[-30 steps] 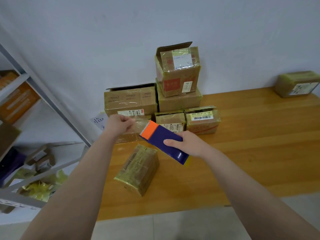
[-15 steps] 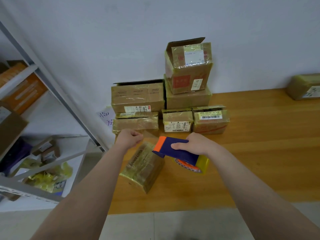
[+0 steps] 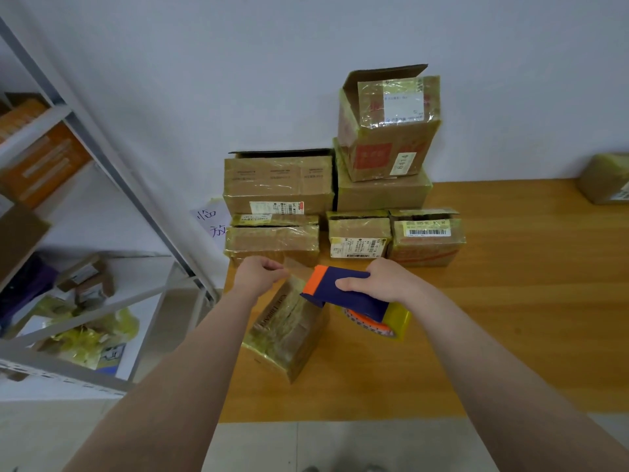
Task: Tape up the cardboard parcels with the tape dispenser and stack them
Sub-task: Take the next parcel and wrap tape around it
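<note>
Right hand (image 3: 384, 284) around boxy tape dispenser (image 3: 343, 296)

Location type: parcel packing and storage room. Indicators:
- Taped cardboard parcels (image 3: 279, 185) are stacked on a wooden table (image 3: 510, 301) against a white wall (image 3: 238, 80).
- Several parcels carry printed shipping labels (image 3: 427, 232) with barcodes.
- A metal shelving rack (image 3: 112, 158) at left holds further boxes (image 3: 41, 165) and yellow bags (image 3: 95, 338).
- A handwritten paper note (image 3: 211, 221) hangs on the wall.
- A blue-and-orange tape dispenser (image 3: 343, 294) sits above a loose parcel (image 3: 289, 328).
</note>
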